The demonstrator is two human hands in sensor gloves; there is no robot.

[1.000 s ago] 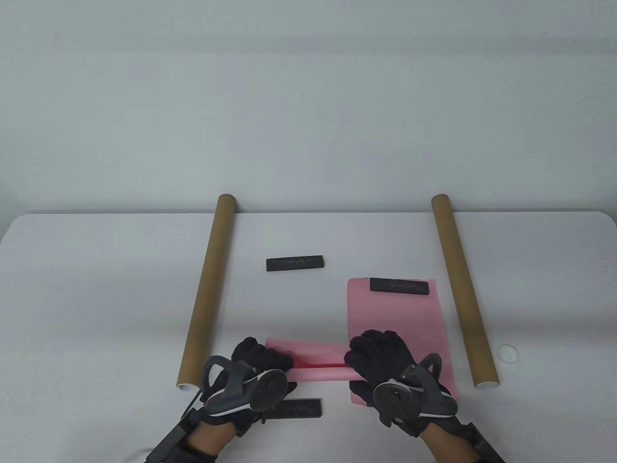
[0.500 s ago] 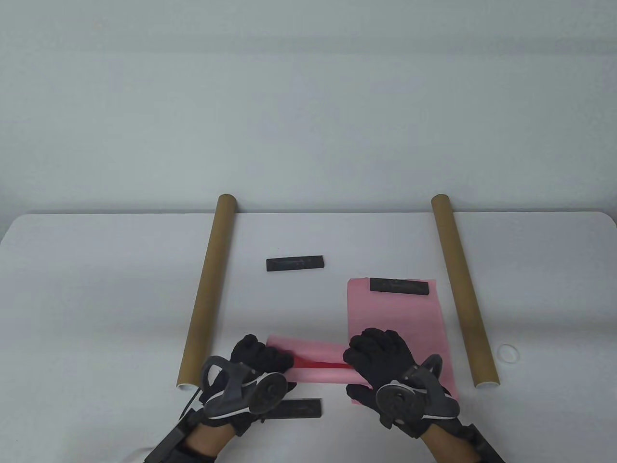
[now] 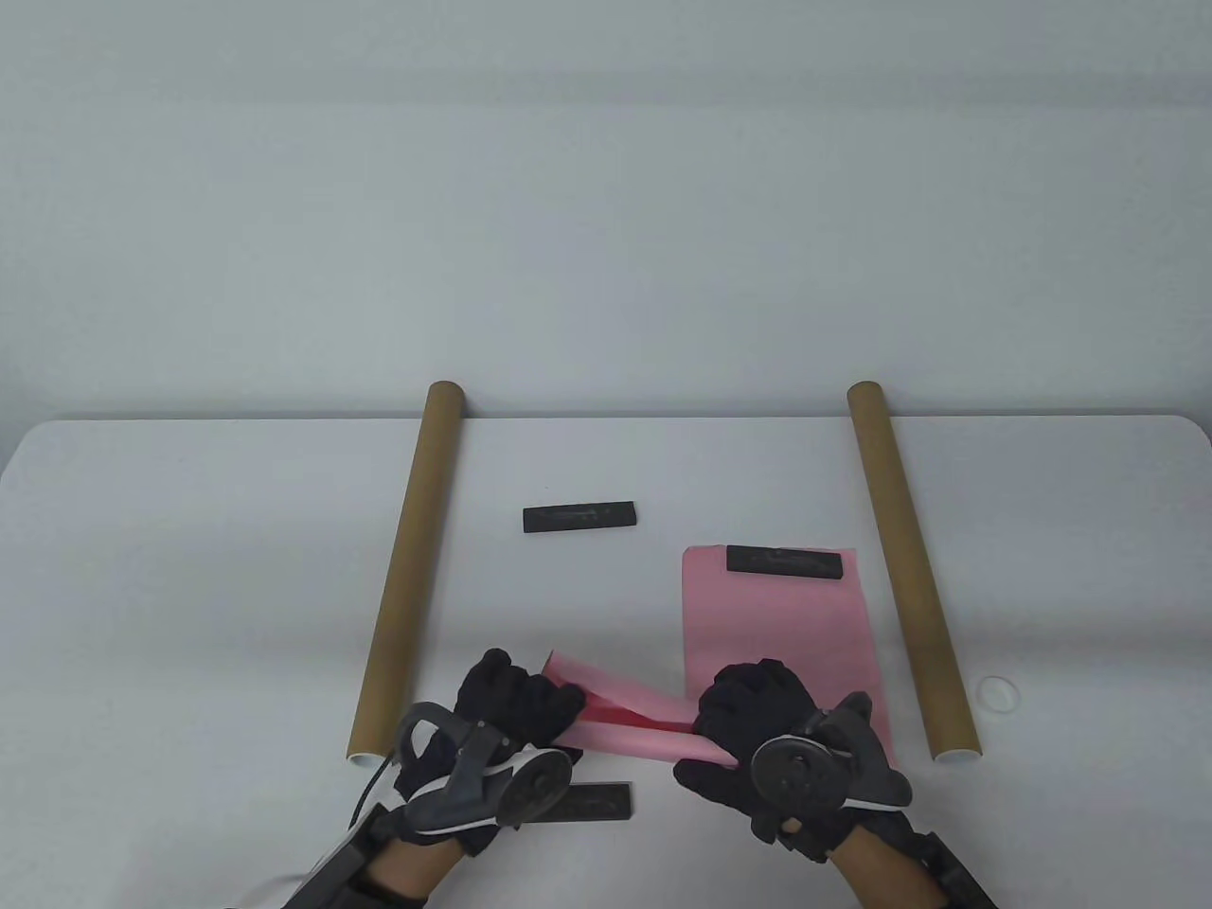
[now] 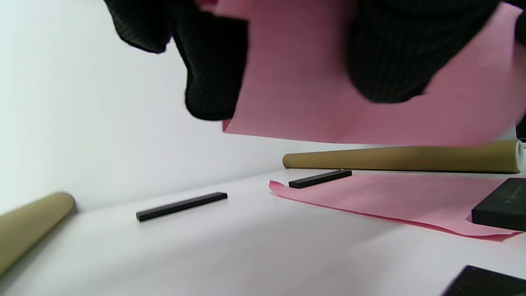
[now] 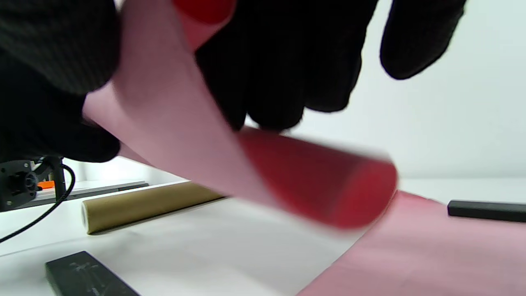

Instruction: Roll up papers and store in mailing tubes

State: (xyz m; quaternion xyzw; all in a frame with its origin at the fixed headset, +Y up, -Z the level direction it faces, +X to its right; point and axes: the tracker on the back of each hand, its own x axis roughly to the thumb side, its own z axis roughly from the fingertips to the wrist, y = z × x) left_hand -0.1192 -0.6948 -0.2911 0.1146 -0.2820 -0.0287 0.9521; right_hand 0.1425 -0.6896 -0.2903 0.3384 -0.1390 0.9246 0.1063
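A loosely rolled pink paper (image 3: 630,724) hangs between my two hands near the table's front edge, its left end tilted away from me. My left hand (image 3: 521,705) grips its left end, with fingers (image 4: 209,82) curled over the paper (image 4: 300,94). My right hand (image 3: 753,705) grips the right end, where the roll (image 5: 312,181) shows its open red inside under my fingers (image 5: 287,61). Two brown mailing tubes lie lengthwise, one on the left (image 3: 407,568) and one on the right (image 3: 909,568). A second pink sheet (image 3: 776,625) lies flat beside the right tube.
A black bar (image 3: 784,562) weighs down the flat sheet's far end. Another black bar (image 3: 579,517) lies mid-table, and a third (image 3: 587,803) lies at the front between my wrists. A white tube cap (image 3: 999,693) sits right of the right tube.
The roll went from lying straight across to slanted: its left end rose away from me and its right end came nearer. My right hand shifted slightly right and toward me.
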